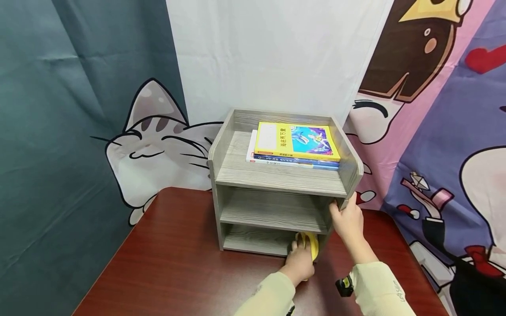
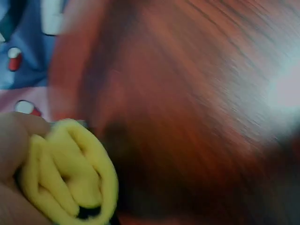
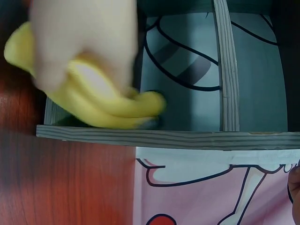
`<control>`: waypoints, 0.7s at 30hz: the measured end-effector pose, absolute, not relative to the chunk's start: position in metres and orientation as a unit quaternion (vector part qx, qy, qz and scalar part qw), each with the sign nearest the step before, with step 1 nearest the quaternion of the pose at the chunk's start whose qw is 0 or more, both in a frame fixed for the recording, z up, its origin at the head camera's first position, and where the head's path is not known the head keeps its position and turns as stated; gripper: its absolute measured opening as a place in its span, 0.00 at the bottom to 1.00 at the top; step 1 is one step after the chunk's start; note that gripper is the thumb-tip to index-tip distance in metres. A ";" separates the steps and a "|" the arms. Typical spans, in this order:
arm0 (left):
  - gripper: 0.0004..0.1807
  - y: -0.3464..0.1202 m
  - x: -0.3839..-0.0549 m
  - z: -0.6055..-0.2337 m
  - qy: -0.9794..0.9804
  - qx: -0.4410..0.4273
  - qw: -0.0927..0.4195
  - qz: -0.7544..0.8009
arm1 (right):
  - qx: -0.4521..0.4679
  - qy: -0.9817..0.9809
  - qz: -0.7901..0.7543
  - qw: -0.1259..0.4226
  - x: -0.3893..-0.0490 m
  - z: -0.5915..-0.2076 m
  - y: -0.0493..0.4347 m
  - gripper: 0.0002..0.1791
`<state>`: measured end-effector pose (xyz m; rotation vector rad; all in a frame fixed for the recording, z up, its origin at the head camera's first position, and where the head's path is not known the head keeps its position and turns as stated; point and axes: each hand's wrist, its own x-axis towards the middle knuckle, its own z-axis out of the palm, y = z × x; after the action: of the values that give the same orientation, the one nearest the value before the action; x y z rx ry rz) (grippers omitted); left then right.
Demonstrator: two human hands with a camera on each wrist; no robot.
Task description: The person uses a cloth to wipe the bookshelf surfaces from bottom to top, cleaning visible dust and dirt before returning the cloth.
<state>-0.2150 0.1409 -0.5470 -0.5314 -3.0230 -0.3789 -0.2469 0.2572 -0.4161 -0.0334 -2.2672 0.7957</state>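
Note:
A small grey wood-grain shelf (image 1: 272,187) stands on the table. My left hand (image 1: 299,262) grips a folded yellow cloth (image 1: 312,245) at the right end of its bottom compartment. In the right wrist view the cloth (image 3: 108,105) lies along the front edge of the side panel (image 3: 178,138), under the blurred left hand (image 3: 86,42). The rolled folds of the cloth (image 2: 70,173) fill the lower left of the left wrist view. Higher up, my right hand (image 1: 348,219) holds the shelf's right side panel, its fingers curled around the front edge.
Several stacked books (image 1: 296,142), a yellow one uppermost, lie on the shelf's top. The reddish-brown table (image 1: 174,259) extends to both sides. Behind it hang printed cloths, with a cartoon cat (image 1: 158,149) on the left. A black wrist device (image 1: 345,286) sits by the right sleeve.

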 end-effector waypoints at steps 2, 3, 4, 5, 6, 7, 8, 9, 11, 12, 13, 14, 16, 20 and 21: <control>0.43 0.142 -0.213 -0.552 -0.983 -0.171 0.034 -0.052 | -0.012 -0.880 0.308 0.362 -0.246 -0.416 0.258 0.19; 0.42 0.142 -0.213 -0.553 -0.985 -0.169 0.034 -0.021 | -0.012 -0.880 0.307 0.362 -0.246 -0.416 0.258 0.19; 0.39 0.142 -0.212 -0.553 -0.985 -0.166 0.035 0.007 | -0.011 -0.880 0.306 0.362 -0.246 -0.417 0.258 0.19; 0.36 0.142 -0.213 -0.553 -0.986 -0.160 0.036 0.026 | -0.011 -0.881 0.306 0.361 -0.246 -0.417 0.258 0.19; 0.33 0.142 -0.214 -0.552 -0.986 -0.154 0.034 0.043 | -0.012 -0.881 0.305 0.360 -0.246 -0.417 0.258 0.19; 0.30 0.142 -0.215 -0.551 -0.987 -0.147 0.028 0.059 | -0.014 -0.882 0.304 0.359 -0.246 -0.417 0.259 0.19; 0.28 0.141 -0.216 -0.550 -0.988 -0.138 0.024 0.069 | -0.015 -0.883 0.305 0.358 -0.247 -0.418 0.258 0.19; 0.27 0.139 -0.217 -0.549 -0.989 -0.128 0.020 0.075 | -0.016 -0.883 0.305 0.357 -0.246 -0.417 0.257 0.19; 0.24 0.134 -0.220 -0.548 -0.990 -0.112 0.017 0.079 | -0.018 -0.882 0.306 0.359 -0.246 -0.417 0.256 0.18; 0.24 0.131 -0.221 -0.547 -0.991 -0.109 0.017 0.081 | -0.020 -0.881 0.306 0.361 -0.246 -0.417 0.256 0.18; 0.25 0.128 -0.221 -0.547 -0.991 -0.108 0.018 0.079 | -0.020 -0.880 0.307 0.363 -0.246 -0.416 0.256 0.18; 0.28 0.125 -0.222 -0.547 -0.991 -0.111 0.019 0.076 | -0.021 -0.879 0.309 0.364 -0.246 -0.416 0.256 0.18; 0.34 0.118 -0.222 -0.546 -0.991 -0.124 0.015 0.052 | -0.022 -0.877 0.314 0.363 -0.245 -0.417 0.257 0.18; 0.42 0.102 -0.222 -0.544 -0.985 -0.153 -0.021 -0.074 | -0.018 -0.879 0.326 0.347 -0.240 -0.425 0.260 0.23; 0.40 0.098 -0.222 -0.543 -0.980 -0.158 -0.031 -0.115 | -0.016 -0.878 0.329 0.347 -0.237 -0.428 0.260 0.25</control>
<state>-0.2221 0.0979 -0.5429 -0.5056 -3.1415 -0.3691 -0.2371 0.2604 -0.4282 -0.0419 -2.2783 0.8544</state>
